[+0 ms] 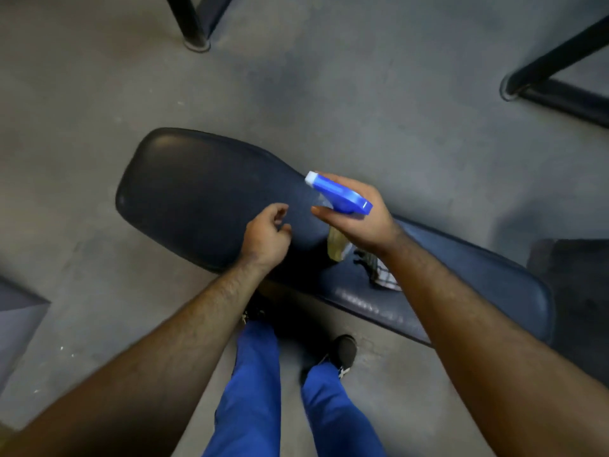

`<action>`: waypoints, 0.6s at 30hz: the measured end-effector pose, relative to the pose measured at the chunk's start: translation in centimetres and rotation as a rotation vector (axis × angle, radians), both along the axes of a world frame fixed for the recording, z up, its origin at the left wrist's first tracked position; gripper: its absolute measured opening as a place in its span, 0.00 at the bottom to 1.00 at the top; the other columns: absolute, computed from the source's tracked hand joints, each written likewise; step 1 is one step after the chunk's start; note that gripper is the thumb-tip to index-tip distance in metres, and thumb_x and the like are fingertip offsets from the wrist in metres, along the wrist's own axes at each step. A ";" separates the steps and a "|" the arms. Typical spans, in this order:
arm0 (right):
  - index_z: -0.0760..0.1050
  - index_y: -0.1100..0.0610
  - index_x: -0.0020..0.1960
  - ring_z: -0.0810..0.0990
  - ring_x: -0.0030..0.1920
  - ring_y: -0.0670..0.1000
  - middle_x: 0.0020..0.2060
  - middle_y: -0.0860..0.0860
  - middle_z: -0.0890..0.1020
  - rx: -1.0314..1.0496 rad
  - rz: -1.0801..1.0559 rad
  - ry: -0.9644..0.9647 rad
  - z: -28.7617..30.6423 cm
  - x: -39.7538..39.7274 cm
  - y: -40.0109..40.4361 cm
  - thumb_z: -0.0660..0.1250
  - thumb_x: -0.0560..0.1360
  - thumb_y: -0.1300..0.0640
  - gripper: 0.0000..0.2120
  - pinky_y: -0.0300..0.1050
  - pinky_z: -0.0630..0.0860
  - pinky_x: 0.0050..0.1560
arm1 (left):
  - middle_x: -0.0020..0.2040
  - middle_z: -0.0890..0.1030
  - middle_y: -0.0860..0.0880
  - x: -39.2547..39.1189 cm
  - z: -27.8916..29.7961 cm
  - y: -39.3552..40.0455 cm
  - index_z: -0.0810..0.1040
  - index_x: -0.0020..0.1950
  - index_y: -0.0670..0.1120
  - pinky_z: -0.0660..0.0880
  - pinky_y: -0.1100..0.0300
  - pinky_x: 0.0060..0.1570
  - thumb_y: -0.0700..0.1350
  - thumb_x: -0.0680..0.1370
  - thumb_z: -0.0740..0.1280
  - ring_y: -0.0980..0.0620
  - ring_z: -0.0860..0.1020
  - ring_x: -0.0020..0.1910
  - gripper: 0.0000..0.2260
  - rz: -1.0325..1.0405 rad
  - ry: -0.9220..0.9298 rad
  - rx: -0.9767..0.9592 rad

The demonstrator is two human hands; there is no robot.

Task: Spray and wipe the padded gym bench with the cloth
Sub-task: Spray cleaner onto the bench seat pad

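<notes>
Right hand (359,219) around spray bottle (339,196), no legible label.

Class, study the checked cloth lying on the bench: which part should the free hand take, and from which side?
Pinch the bunched end of the cloth that shows beside the right forearm, coming down from above with the left hand, which is empty. The cloth lies crumpled on the bench, partly hidden behind the right hand holding the spray bottle.
</notes>
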State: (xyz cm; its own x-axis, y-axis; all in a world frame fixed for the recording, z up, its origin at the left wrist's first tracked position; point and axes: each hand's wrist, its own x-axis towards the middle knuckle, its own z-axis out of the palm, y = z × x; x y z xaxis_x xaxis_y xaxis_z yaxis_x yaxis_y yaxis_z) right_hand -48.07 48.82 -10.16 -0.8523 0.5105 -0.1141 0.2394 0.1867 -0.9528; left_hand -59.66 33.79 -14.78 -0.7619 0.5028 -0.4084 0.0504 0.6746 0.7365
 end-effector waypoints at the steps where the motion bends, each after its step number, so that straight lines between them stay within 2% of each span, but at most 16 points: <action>1: 0.81 0.45 0.52 0.81 0.47 0.37 0.45 0.38 0.85 -0.009 0.006 -0.024 0.1 -1.5 -0.2 0.76 0.71 0.53 0.11 0.46 0.78 0.52 | 0.56 0.82 0.46 -1.2 -0.3 -0.1 0.78 0.63 0.45 0.75 0.57 0.61 0.35 0.75 0.67 0.51 0.80 0.54 0.16 0.009 -0.001 0.008; 3: 0.83 0.47 0.49 0.83 0.43 0.42 0.43 0.45 0.86 0.006 0.021 -0.084 -0.3 -4.9 -0.8 0.75 0.70 0.51 0.08 0.54 0.81 0.50 | 0.55 0.82 0.46 -4.1 -0.8 -0.7 0.79 0.60 0.45 0.75 0.59 0.59 0.34 0.75 0.65 0.50 0.81 0.53 0.16 0.030 0.018 0.027; 6: 0.80 0.44 0.42 0.83 0.38 0.47 0.37 0.44 0.84 0.063 0.037 -0.218 -1.4 -10.2 -2.2 0.73 0.67 0.44 0.07 0.58 0.81 0.47 | 0.55 0.82 0.46 -8.9 -1.1 -2.4 0.80 0.59 0.44 0.70 0.66 0.56 0.32 0.75 0.62 0.51 0.79 0.53 0.17 0.037 0.086 0.012; 9: 0.76 0.49 0.41 0.81 0.38 0.54 0.32 0.47 0.81 0.221 0.064 -0.378 -2.3 -15.8 -4.2 0.70 0.67 0.39 0.14 0.55 0.80 0.44 | 0.59 0.80 0.44 -14.4 -1.9 -4.6 0.78 0.63 0.44 0.71 0.60 0.61 0.35 0.75 0.64 0.47 0.78 0.58 0.17 0.038 0.173 -0.042; 12: 0.70 0.50 0.37 0.81 0.41 0.58 0.34 0.49 0.79 0.338 0.115 -0.490 -2.8 -21.4 -6.7 0.70 0.72 0.41 0.15 0.51 0.78 0.43 | 0.62 0.78 0.41 -19.7 -4.3 -7.1 0.75 0.65 0.40 0.69 0.51 0.65 0.39 0.73 0.68 0.41 0.75 0.62 0.19 -0.041 0.382 -0.107; 14: 0.71 0.50 0.39 0.81 0.44 0.59 0.38 0.51 0.82 0.406 0.125 -0.552 -3.4 -24.8 -8.1 0.70 0.73 0.41 0.15 0.49 0.77 0.44 | 0.67 0.74 0.38 -22.6 -6.5 -8.3 0.72 0.68 0.38 0.66 0.49 0.69 0.41 0.74 0.69 0.38 0.72 0.67 0.23 -0.074 0.445 -0.162; 16: 0.75 0.50 0.45 0.82 0.49 0.59 0.43 0.53 0.84 0.443 0.144 -0.611 -4.1 -27.8 -9.1 0.69 0.74 0.41 0.13 0.48 0.75 0.46 | 0.74 0.65 0.36 -24.2 -8.5 -9.0 0.65 0.74 0.37 0.58 0.48 0.74 0.45 0.76 0.67 0.38 0.63 0.74 0.28 -0.124 0.444 -0.232; 18: 0.75 0.50 0.46 0.82 0.51 0.59 0.46 0.53 0.84 0.444 0.172 -0.655 -4.6 -30.2 -9.8 0.68 0.74 0.41 0.13 0.47 0.73 0.45 | 0.77 0.58 0.37 -24.6 -10.4 -9.4 0.59 0.77 0.37 0.51 0.48 0.76 0.50 0.79 0.61 0.39 0.57 0.77 0.30 -0.153 0.474 -0.283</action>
State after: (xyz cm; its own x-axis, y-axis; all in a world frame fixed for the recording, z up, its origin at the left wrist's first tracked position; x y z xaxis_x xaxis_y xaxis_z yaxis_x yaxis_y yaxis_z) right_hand -78.29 39.01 -14.79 -0.7533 0.4936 -0.4345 0.6567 0.5994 -0.4576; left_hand -84.24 24.41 -25.15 -0.8218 0.5422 -0.1749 0.4433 0.8014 0.4016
